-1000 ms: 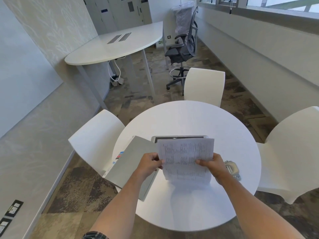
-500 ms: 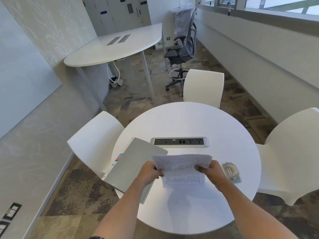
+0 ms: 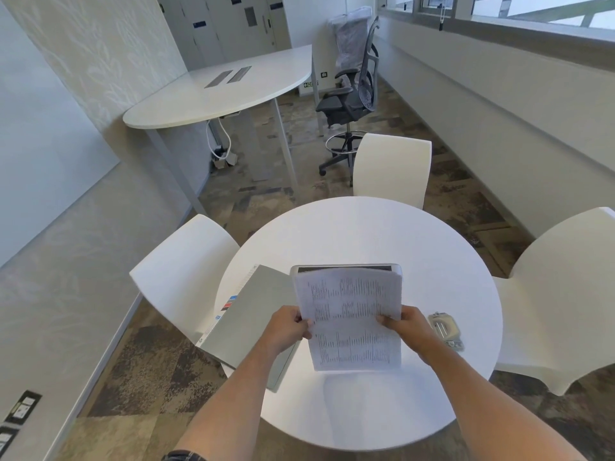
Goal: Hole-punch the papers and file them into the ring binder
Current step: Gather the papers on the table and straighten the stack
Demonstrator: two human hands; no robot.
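Note:
Both hands hold a stack of printed papers (image 3: 351, 314) upright above the round white table (image 3: 366, 234). My left hand (image 3: 288, 327) grips the stack's left edge and my right hand (image 3: 404, 324) grips its right edge. A closed grey ring binder (image 3: 253, 314) lies flat on the table's left side, partly under my left forearm and overhanging the edge. A small grey hole punch (image 3: 444, 329) sits on the table just right of my right hand.
A power socket strip (image 3: 346, 268) set in the table's middle shows above the papers. Three white chairs (image 3: 392, 168) ring the table. A taller white table (image 3: 219, 94) and a black office chair (image 3: 352, 101) stand farther back.
The papers were lowered and tilted flat half a second ago, then raised upright again, now covering most of the socket strip. Both hands kept their grip.

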